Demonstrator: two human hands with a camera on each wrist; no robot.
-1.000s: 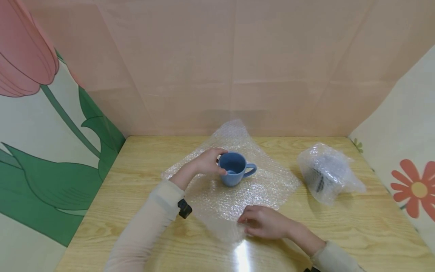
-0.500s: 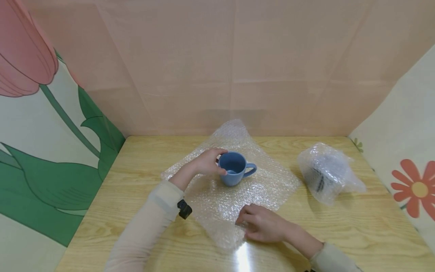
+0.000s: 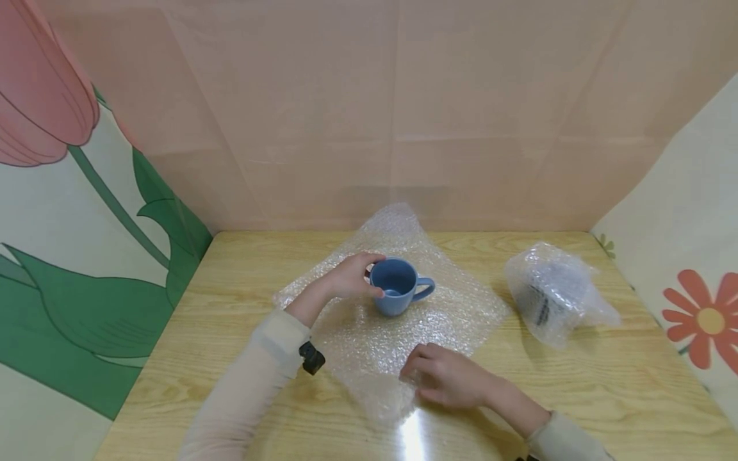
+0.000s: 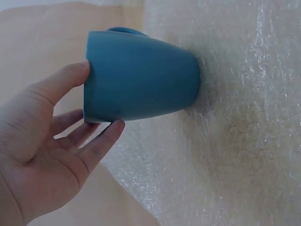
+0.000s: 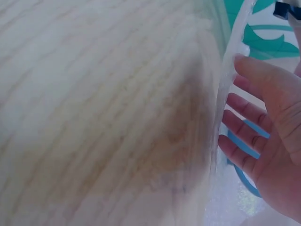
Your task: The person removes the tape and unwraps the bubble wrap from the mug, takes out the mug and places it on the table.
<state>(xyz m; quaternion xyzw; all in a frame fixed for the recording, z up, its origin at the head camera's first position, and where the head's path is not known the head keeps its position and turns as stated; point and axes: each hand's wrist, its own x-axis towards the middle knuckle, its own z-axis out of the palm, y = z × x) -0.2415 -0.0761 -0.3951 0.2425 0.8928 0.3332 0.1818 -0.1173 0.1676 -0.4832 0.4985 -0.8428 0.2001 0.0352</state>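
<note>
A blue mug [image 3: 395,288] stands upright on a sheet of bubble wrap [image 3: 455,301], its handle pointing right. My left hand [image 3: 353,275] holds the mug by its left side near the rim. Thumb and fingers lie on either side of that rim in the left wrist view, where the mug [image 4: 141,75] looks sideways. At the sheet's near corner, my right hand [image 3: 450,378] pinches the edge of the wrap. That lifted edge [image 5: 225,94] runs between thumb and fingers of the right hand [image 5: 273,122] in the right wrist view.
A bundle in bubble wrap [image 3: 553,291], with something dark inside, lies at the right of the wooden table [image 3: 230,282]. A pink backdrop [image 3: 323,115] closes off the back, and flower-printed panels stand at both sides.
My right hand has closed on the wrap's near corner and raised its edge a little. The left hand and mug have stayed in place.
</note>
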